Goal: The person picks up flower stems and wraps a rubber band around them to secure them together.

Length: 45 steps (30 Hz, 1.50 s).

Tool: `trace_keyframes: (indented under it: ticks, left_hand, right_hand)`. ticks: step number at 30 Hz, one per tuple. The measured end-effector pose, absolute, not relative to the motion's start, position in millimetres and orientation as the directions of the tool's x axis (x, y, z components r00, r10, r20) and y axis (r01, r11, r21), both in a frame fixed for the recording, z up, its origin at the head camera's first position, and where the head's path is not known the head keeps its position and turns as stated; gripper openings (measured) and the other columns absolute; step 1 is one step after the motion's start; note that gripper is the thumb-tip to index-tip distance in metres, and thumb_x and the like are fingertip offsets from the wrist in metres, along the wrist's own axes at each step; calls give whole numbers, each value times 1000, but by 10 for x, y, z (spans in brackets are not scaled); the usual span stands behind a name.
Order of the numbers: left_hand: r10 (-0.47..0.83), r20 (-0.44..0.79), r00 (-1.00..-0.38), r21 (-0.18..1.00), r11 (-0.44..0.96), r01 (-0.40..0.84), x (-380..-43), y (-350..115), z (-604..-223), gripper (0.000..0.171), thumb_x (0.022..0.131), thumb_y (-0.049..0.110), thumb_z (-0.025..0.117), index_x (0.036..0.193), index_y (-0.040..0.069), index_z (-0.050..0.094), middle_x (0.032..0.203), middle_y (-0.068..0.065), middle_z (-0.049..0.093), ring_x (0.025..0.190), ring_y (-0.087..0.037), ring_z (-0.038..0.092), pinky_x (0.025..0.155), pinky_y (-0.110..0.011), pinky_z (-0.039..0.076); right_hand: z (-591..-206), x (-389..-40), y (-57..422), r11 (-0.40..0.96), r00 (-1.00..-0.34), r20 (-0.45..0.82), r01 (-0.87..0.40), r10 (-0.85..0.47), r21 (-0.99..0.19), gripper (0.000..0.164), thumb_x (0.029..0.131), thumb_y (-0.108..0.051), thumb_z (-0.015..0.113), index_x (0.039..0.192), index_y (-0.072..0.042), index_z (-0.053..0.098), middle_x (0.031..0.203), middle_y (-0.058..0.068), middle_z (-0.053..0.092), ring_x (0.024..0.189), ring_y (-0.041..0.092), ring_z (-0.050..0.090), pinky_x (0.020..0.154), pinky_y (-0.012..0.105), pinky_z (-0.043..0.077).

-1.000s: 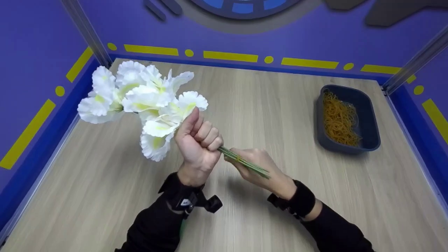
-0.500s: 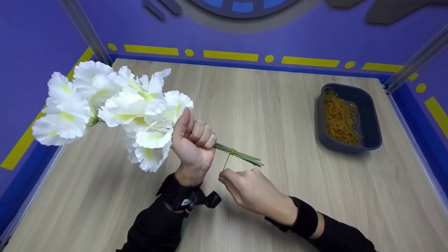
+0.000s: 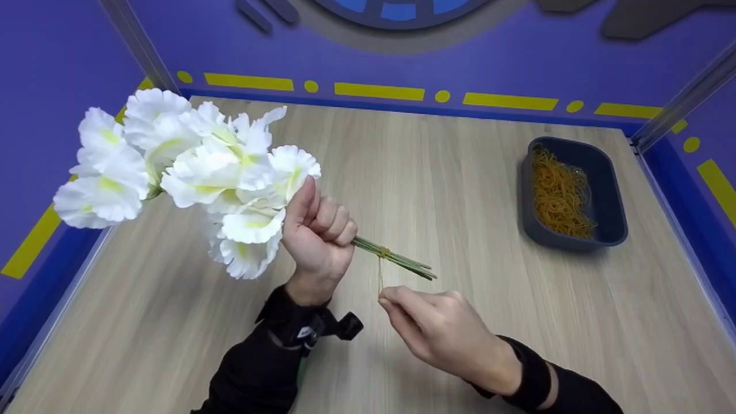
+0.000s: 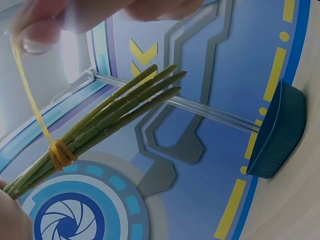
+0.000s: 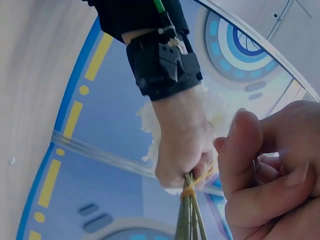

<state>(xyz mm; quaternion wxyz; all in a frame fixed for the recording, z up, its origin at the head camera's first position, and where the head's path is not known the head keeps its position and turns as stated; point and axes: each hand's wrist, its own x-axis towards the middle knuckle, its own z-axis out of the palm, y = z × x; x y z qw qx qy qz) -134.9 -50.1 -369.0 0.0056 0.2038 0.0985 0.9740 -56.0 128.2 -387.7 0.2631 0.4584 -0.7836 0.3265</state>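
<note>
My left hand (image 3: 319, 241) grips a bunch of white artificial flowers (image 3: 218, 167) just below the blooms, which spread out to the left. Their green stems (image 3: 411, 265) stick out of the fist to the right. A yellow rubber band (image 4: 61, 154) is wound around the stems, with one loop pulled away from them. The right hand (image 3: 448, 328), below the stem ends, pinches that stretched loop between thumb and finger. In the left wrist view the strand runs taut from the fingertips (image 4: 42, 37) to the windings. The stems inside the left fist are hidden.
A dark grey tub (image 3: 612, 230) holding a heap of yellow rubber bands (image 3: 558, 198) stands on the right of the wooden table (image 3: 460, 172). Blue-purple walls (image 3: 368, 69) enclose the table at the back and both sides.
The right hand has moved from beside the stems down and slightly right, drawing out a strand of the rubber band. The left hand and flowers have shifted a little left.
</note>
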Motion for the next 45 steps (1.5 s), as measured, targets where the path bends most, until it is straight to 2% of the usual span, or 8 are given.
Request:
trace_keyframes:
  ticks: [8, 16, 22, 26, 29, 31, 38, 45]
  left_hand:
    - [103, 351, -931, 221, -975, -24, -1334, -487, -3674, 60, 95, 22, 65, 62, 19, 15, 53, 8, 13, 43, -3, 9, 39, -17, 7]
    - [69, 366, -928, 142, -990, -18, -1284, -572, -3574, 57, 96, 18, 61, 62, 19, 15, 53, 8, 14, 44, -3, 10, 40, -17, 8]
    - [69, 346, -936, 113, -993, -31, -1300, -600, -3561, 56, 96, 16, 61, 63, 18, 16, 53, 8, 14, 44, -4, 11, 40, -17, 8]
    - [57, 328, -943, 107, -994, -23, -1322, -616, -3570, 56, 95, 15, 62, 63, 19, 15, 54, 9, 15, 45, -4, 11, 40, -17, 9]
    - [49, 325, -944, 103, -995, -17, -1331, -628, -3578, 56, 95, 14, 62, 63, 19, 15, 54, 9, 15, 45, -4, 11, 40, -17, 9]
    - [44, 326, -944, 102, -995, -11, -1334, -636, -3579, 56, 95, 14, 62, 63, 19, 15, 54, 8, 15, 45, -4, 11, 40, -18, 10]
    - [36, 327, -944, 90, -996, -7, -1350, -668, -3577, 56, 95, 13, 61, 63, 19, 15, 54, 8, 15, 45, -4, 12, 40, -18, 10]
    - [38, 324, -945, 99, -995, -6, -1362, -668, -3583, 57, 95, 14, 62, 63, 19, 15, 54, 8, 15, 45, -4, 12, 40, -18, 10]
  right_hand:
    - [-3676, -670, 1493, 398, -447, 774, -876, -450, -274, 19, 105, -15, 57, 99, -3, 70, 72, -3, 64, 49, -1, 50, 45, 12, 44]
    - [-3549, -693, 1667, 428, -496, 752, -848, -434, -312, 22, 105, -20, 57, 93, -6, 69, 62, -9, 52, 47, -3, 42, 41, 11, 36]
    - [-3523, -717, 1768, 474, -592, 666, -794, -455, -381, 24, 105, -25, 58, 93, -10, 72, 64, -12, 53, 50, -4, 41, 43, 12, 36]
    - [-3518, -754, 1825, 497, -602, 629, -787, -491, -365, 4, 96, -10, 69, 93, -12, 72, 64, -14, 52, 51, -5, 40, 43, 12, 34]
    - [-3512, -782, 1850, 506, -592, 622, -793, -512, -339, 16, 85, 0, 76, 94, -12, 72, 62, -15, 51, 50, -5, 38, 42, 12, 32]
    - [-3504, -791, 1862, 511, -592, 620, -793, -514, -333, 20, 83, 2, 78, 94, -13, 73, 61, -15, 49, 49, -5, 36, 42, 12, 30]
    - [-3477, -803, 1898, 538, -612, 592, -777, -524, -326, 23, 81, 3, 79, 94, -15, 73, 59, -18, 45, 47, -7, 31, 41, 10, 24]
    - [-3476, -817, 1954, 580, -649, 542, -748, -534, -324, 17, 86, -3, 78, 94, -18, 73, 60, -20, 44, 48, -8, 31, 42, 10, 23]
